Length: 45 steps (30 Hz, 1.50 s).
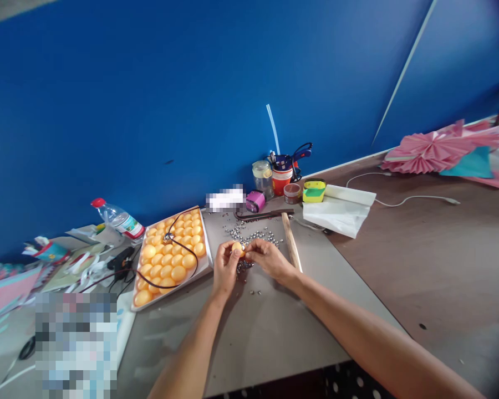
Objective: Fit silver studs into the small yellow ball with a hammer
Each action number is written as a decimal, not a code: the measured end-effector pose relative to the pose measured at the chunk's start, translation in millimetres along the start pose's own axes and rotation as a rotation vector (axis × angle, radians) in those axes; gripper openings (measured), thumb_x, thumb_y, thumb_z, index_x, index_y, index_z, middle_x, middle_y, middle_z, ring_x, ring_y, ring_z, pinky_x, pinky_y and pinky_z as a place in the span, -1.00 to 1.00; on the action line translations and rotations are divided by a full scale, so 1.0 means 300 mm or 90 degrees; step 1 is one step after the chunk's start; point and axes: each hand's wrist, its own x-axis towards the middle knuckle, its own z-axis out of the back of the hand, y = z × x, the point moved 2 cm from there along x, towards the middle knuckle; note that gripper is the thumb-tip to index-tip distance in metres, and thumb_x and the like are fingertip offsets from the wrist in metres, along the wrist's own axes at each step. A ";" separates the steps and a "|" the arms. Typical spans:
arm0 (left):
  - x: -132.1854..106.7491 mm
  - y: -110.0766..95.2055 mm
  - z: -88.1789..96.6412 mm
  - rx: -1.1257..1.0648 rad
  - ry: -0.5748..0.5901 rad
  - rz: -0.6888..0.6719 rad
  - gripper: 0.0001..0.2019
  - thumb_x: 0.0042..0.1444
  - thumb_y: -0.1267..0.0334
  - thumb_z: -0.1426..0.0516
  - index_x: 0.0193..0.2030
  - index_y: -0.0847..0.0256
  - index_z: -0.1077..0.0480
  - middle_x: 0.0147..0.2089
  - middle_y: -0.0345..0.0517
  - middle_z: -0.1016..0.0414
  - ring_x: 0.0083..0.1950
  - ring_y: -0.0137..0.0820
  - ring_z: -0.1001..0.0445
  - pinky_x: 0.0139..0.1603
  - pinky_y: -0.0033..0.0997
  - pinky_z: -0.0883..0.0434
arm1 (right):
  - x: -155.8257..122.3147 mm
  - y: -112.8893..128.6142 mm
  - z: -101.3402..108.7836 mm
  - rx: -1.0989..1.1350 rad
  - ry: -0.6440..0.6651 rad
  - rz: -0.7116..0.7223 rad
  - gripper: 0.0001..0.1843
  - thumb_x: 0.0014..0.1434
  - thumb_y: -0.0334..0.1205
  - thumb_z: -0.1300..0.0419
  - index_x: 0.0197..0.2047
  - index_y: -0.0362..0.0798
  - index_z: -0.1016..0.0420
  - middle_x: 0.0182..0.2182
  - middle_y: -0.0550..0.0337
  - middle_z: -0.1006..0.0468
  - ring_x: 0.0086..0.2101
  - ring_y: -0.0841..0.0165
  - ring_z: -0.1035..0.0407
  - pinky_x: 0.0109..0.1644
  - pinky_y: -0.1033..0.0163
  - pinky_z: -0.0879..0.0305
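Orange ball (237,249): in the left hand (225,265), pinched between thumb and fingers, above loose metal beads (254,237). Right hand (269,258): fingertips drawn together at the ball's right edge; cannot tell whether they hold the ball or a small piece.

Risks, left to right. Left thumb: too hard a press could dent a thin shell; a slack one could drop the ball. Below the grip: a fallen ball could scatter the beads. Right side: an outward swing of the wrist could knock the wooden handle (291,244).

Surroundings, same order. Well left of the grip: bottle (125,223). Nearer left: tray (208,249) of orange balls, dark cord (199,260) looped across, hindering access to some. Beyond the grip: purple box (255,201). Just right: wooden handle, limiting sideways room. Farther right: white sheet (336,216).
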 end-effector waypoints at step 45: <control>0.011 -0.001 0.014 -0.018 -0.027 0.009 -0.67 0.06 0.05 -0.11 -0.13 0.23 -0.31 -0.21 -0.07 -0.42 -0.26 -0.40 -0.44 -0.23 -0.39 -0.45 | 0.000 0.038 0.044 -0.326 -0.057 0.111 -0.88 0.08 -0.21 -0.08 -0.42 -0.07 -0.34 -0.52 0.25 -0.38 -0.46 0.41 -0.24 -0.34 0.30 -0.17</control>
